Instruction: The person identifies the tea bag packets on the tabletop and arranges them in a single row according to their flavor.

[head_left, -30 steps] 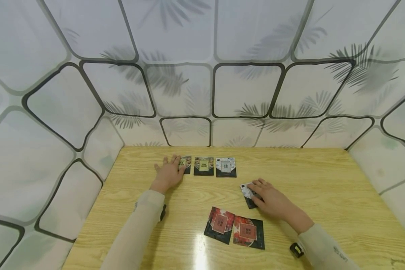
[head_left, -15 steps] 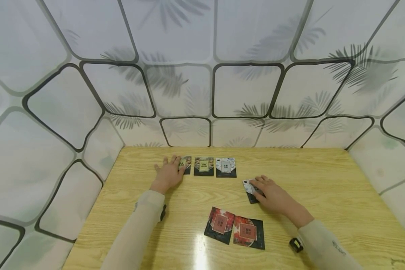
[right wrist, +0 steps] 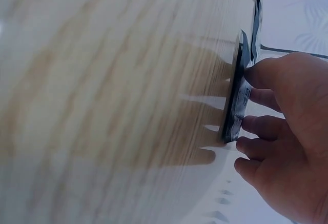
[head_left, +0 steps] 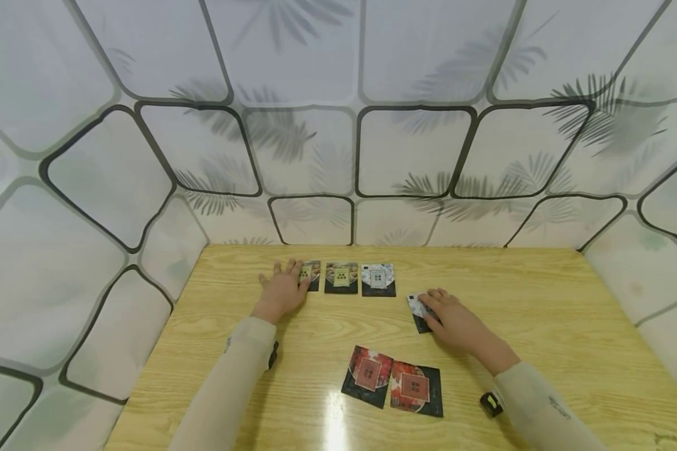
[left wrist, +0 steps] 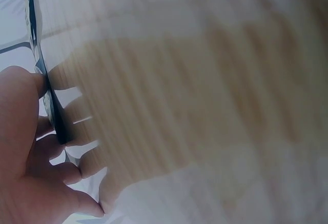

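Note:
My left hand [head_left: 282, 292] lies spread at the back left, its thumb and fingertips resting on a yellow-and-black packet [head_left: 314, 275] that they partly cover. To the right of it, a second yellow-and-black packet [head_left: 341, 278] and a white-and-black packet [head_left: 378, 280] complete a row. My right hand [head_left: 456, 321] touches the top of another white-and-black packet [head_left: 420, 322], slightly tilted and partly hidden under the fingers. In the right wrist view, the thumb and fingertips press on this flat packet [right wrist: 237, 101] without curling round it.
Two red-and-black packets [head_left: 368, 376] lie near the front middle, turned askew with edges nearly touching. The wooden table [head_left: 541, 307] meets patterned fabric walls [head_left: 412, 150] at the back and sides.
My right hand has slid the white-and-black packet a little away from me and to the right, turning it slightly straighter. The left hand and the other packets have stayed still.

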### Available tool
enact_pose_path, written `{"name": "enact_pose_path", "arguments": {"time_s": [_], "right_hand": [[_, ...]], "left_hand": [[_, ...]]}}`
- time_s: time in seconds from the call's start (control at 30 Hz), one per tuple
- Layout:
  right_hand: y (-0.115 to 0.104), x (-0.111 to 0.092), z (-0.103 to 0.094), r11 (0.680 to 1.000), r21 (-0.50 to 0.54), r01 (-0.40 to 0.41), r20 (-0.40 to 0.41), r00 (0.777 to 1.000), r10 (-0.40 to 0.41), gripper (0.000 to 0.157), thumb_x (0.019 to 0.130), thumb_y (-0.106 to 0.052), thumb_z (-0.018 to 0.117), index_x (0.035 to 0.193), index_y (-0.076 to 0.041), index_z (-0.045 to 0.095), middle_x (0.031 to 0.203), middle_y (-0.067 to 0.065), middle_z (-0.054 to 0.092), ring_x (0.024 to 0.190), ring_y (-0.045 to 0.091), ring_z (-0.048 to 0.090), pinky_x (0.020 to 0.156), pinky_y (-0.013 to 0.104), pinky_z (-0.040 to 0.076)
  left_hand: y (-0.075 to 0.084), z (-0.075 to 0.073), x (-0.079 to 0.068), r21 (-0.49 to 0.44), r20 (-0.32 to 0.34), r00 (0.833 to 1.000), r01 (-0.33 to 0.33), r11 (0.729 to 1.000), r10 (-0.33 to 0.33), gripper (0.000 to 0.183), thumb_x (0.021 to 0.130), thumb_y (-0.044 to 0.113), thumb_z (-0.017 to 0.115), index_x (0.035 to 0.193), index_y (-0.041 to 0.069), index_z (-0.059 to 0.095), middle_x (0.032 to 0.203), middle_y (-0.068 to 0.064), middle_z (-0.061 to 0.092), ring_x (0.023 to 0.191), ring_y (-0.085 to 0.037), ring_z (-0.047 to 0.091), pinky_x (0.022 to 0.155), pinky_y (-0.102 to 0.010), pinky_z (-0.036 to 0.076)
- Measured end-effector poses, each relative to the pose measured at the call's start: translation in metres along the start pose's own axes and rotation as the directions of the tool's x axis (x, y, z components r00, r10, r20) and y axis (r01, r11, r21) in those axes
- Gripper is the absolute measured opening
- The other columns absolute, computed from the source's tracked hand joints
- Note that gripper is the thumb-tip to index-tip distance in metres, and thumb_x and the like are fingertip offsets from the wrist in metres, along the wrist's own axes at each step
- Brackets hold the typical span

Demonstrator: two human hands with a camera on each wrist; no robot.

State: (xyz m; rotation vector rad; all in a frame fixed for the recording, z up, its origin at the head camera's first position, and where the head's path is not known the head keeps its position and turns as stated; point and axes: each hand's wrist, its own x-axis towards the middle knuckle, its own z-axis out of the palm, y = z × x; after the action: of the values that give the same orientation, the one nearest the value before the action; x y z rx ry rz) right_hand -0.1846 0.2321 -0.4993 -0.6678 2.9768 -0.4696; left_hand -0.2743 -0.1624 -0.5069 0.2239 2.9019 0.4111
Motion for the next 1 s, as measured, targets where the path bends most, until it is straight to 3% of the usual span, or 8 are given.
{"name": "enact_pose_path", "arguments": {"time_s": [0.33, 0.63, 1.0], "right_hand": [[0.007, 0.013, 0.004, 0.999, -0.039, -0.003, -0.027, 1.000, 0.002, 0.049, 0.108, -0.018, 0.059, 0.150, 0.006, 0.052, 0.152, 0.037, 0.049, 0.144, 0.059, 0.043, 0.117, 0.071, 0.037], [0.006, 0.026, 0.001, 0.999, -0.003, -0.043, -0.008, 0.999, 0.043, 0.051, 0.109, -0.018, 0.055, 0.153, 0.007, 0.048, 0.154, 0.038, 0.046, 0.147, 0.059, 0.039, 0.120, 0.070, 0.034], [0.005, 0.043, 0.000, 0.999, -0.019, -0.044, -0.030, 0.999, 0.043, 0.049, 0.109, -0.018, 0.056, 0.151, 0.008, 0.050, 0.150, 0.035, 0.052, 0.144, 0.055, 0.045, 0.118, 0.069, 0.037]], "left_hand": [[-0.001, 0.002, 0.001, 0.007, 0.003, 1.000, 0.001, 1.000, -0.001, 0.067, 0.114, 0.049, 0.033, 0.170, 0.014, 0.021, 0.177, -0.013, 0.017, 0.162, -0.050, 0.008, 0.119, -0.085, 0.007], [0.001, 0.000, -0.001, 0.001, -0.001, 1.000, -0.001, 1.000, 0.001, 0.066, 0.115, 0.048, 0.033, 0.170, 0.013, 0.022, 0.177, -0.013, 0.018, 0.162, -0.051, 0.009, 0.118, -0.086, 0.007], [-0.001, 0.001, 0.001, -0.003, -0.010, 1.000, -0.006, 1.000, 0.006, 0.067, 0.114, 0.048, 0.034, 0.170, 0.012, 0.024, 0.176, -0.014, 0.019, 0.161, -0.051, 0.010, 0.118, -0.086, 0.008]]}}
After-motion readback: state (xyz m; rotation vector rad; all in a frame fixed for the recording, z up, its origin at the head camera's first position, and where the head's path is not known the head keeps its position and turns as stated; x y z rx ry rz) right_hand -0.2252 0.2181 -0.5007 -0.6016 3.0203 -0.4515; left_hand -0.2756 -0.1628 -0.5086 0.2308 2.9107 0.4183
